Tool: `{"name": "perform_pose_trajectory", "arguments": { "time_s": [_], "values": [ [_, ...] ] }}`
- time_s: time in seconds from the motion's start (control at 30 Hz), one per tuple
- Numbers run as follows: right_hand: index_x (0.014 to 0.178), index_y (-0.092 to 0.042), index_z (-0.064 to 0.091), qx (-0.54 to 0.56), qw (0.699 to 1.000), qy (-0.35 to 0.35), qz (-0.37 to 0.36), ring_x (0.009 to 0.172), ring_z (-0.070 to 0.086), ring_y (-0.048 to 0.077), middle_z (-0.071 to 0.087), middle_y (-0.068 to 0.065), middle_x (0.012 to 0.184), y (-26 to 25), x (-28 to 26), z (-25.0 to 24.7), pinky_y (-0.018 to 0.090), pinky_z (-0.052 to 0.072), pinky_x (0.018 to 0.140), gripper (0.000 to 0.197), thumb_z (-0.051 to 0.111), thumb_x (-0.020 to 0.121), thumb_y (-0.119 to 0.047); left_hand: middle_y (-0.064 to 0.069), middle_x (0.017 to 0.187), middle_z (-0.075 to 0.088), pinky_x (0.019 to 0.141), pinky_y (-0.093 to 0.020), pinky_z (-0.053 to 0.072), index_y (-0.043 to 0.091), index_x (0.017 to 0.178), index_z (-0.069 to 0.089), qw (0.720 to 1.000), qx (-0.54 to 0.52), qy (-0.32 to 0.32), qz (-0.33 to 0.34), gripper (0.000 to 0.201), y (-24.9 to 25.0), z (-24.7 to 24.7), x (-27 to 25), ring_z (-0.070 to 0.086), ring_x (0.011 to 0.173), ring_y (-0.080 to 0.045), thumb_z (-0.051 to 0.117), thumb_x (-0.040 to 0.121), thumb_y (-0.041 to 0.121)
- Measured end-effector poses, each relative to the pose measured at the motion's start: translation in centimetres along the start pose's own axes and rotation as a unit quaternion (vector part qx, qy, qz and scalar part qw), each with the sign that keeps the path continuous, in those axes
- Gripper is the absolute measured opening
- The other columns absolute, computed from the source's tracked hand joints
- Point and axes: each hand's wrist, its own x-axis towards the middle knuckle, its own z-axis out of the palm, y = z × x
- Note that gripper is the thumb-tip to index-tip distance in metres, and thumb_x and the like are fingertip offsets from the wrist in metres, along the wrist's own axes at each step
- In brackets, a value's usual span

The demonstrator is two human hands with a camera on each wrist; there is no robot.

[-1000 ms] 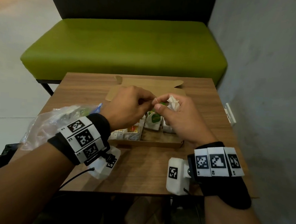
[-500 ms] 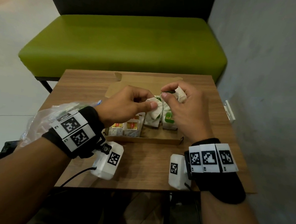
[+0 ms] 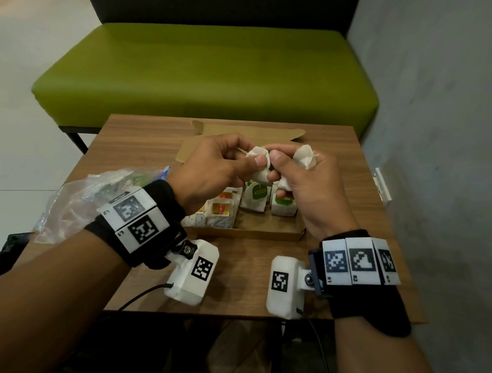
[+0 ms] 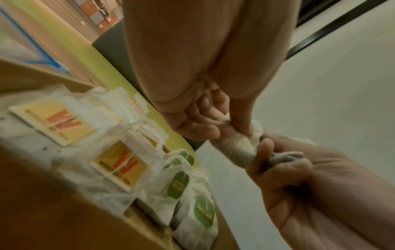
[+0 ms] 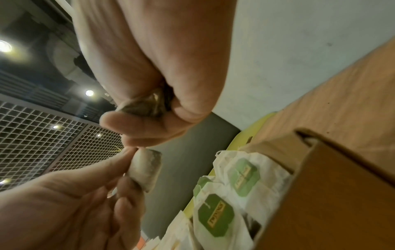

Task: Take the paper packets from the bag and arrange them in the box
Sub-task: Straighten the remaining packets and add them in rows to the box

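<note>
1. The person is holding a white paper packet (image 3: 260, 165) in the air above the box (image 3: 253, 233), pinched between the thumb and fingers of the left hand (image 3: 214, 171); a moment ago this packet was lower, just over the row of packets.
2. The right hand (image 3: 306, 179) is meeting it from the other side, its thumb tip touching the same packet while its curled fingers are clutching a second crumpled packet (image 3: 305, 158).
3. Compared with half a second back, both hands are sitting higher and closer together, so the two packets are most likely being pulled apart or sorted before either one goes down.
4. In the box, packets with green labels (image 3: 257, 197) are standing in a row on the right and packets with orange labels (image 3: 221, 208) on the left, with bare floor toward the near wall.
5. The plastic bag (image 3: 86, 201) is lying on the table (image 3: 143, 144) beside the left wrist, well apart from the raised packets.
6. Judging by the filled rows, the task is looking well along, with at least these two packets not yet placed.
</note>
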Motion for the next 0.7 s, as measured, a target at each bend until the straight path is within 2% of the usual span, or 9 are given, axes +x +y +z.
{"name": "perform_pose_trajectory", "arguments": {
  "time_s": [0.13,0.27,0.33,0.4,0.47,0.53,0.57,0.63,0.7],
  "values": [
    [0.105,-0.009,0.075,0.013,1.000,-0.011,0.013,0.062,0.061,0.008,0.067,0.002,0.069,0.1,0.1,-0.2,0.019,0.047,0.049,0.014,0.063,0.098,-0.014,-0.015,0.084,0.063,0.059,-0.022,0.044,0.012,0.088,0.069,1.000,0.012,-0.004,-0.001,0.009,-0.1,0.1,-0.1,0.054,0.066,-0.010,0.071,0.089,0.021],
    [0.101,-0.016,0.074,-0.058,0.998,0.001,-0.020,0.062,0.061,0.003,0.069,-0.003,0.073,0.2,-0.1,-0.1,0.019,0.045,0.048,0.010,0.071,0.093,-0.022,0.000,0.072,0.063,0.055,-0.018,0.043,0.015,0.081,0.069,0.999,0.004,0.036,-0.007,0.010,-0.1,0.0,0.2,0.054,0.061,-0.005,0.073,0.087,0.023],
    [0.101,-0.015,0.074,-0.088,0.996,0.013,-0.028,0.061,0.059,-0.002,0.069,-0.006,0.075,0.5,0.0,0.1,0.016,0.044,0.049,0.009,0.070,0.094,-0.020,-0.002,0.075,0.063,0.058,-0.021,0.043,0.015,0.081,0.069,0.999,-0.004,0.032,-0.006,0.012,0.0,0.0,0.2,0.054,0.062,-0.006,0.074,0.086,0.025],
    [0.101,-0.017,0.072,-0.067,0.997,0.023,0.000,0.056,0.055,-0.001,0.064,-0.008,0.069,0.7,0.2,0.1,0.015,0.041,0.046,0.008,0.064,0.098,-0.016,-0.010,0.084,0.063,0.060,-0.025,0.044,0.015,0.082,0.069,1.000,-0.016,0.008,0.004,0.019,0.4,0.0,-0.1,0.053,0.064,-0.008,0.072,0.084,0.033],
    [0.104,-0.019,0.068,-0.011,0.999,0.016,0.043,0.054,0.051,0.002,0.059,-0.003,0.068,0.8,0.3,-0.2,0.016,0.038,0.042,0.009,0.060,0.101,-0.016,-0.008,0.088,0.065,0.062,-0.026,0.044,0.016,0.087,0.070,1.000,-0.026,-0.010,0.011,0.026,0.9,-0.4,-0.5,0.054,0.066,-0.009,0.066,0.084,0.042],
    [0.106,-0.018,0.065,0.043,0.996,-0.007,0.078,0.055,0.050,0.004,0.057,0.000,0.071,0.8,0.4,-0.5,0.017,0.035,0.040,0.008,0.058,0.101,-0.017,0.000,0.095,0.065,0.065,-0.027,0.046,0.021,0.099,0.071,1.000,-0.001,-0.011,0.028,0.017,1.1,-1.0,-0.4,0.057,0.071,-0.008,0.060,0.095,0.032],
    [0.107,-0.017,0.065,0.062,0.994,-0.019,0.090,0.055,0.050,0.005,0.057,0.001,0.073,0.9,0.4,-0.6,0.017,0.034,0.040,0.009,0.058,0.101,-0.016,0.003,0.101,0.065,0.070,-0.029,0.048,0.027,0.107,0.071,0.999,0.027,-0.015,0.041,0.016,1.1,-1.3,-0.3,0.059,0.076,-0.012,0.058,0.098,0.025],
    [0.113,-0.013,0.063,0.090,0.990,-0.039,0.106,0.053,0.049,0.005,0.057,0.004,0.076,1.0,0.4,-0.5,0.017,0.033,0.038,0.014,0.058,0.101,-0.015,0.005,0.115,0.067,0.085,-0.040,0.054,0.036,0.119,0.068,0.994,0.075,-0.055,0.062,0.030,0.9,-1.4,0.0,0.063,0.095,-0.030,0.059,0.096,0.019],
    [0.120,-0.010,0.061,0.108,0.986,-0.054,0.115,0.052,0.048,0.004,0.058,0.004,0.078,0.9,0.2,-0.4,0.016,0.032,0.037,0.020,0.057,0.101,-0.013,-0.004,0.122,0.069,0.099,-0.057,0.049,0.032,0.119,0.069,0.988,0.074,-0.114,0.077,0.032,0.8,-1.1,0.1,0.058,0.110,-0.048,0.060,0.091,0.020]
  ]
}}
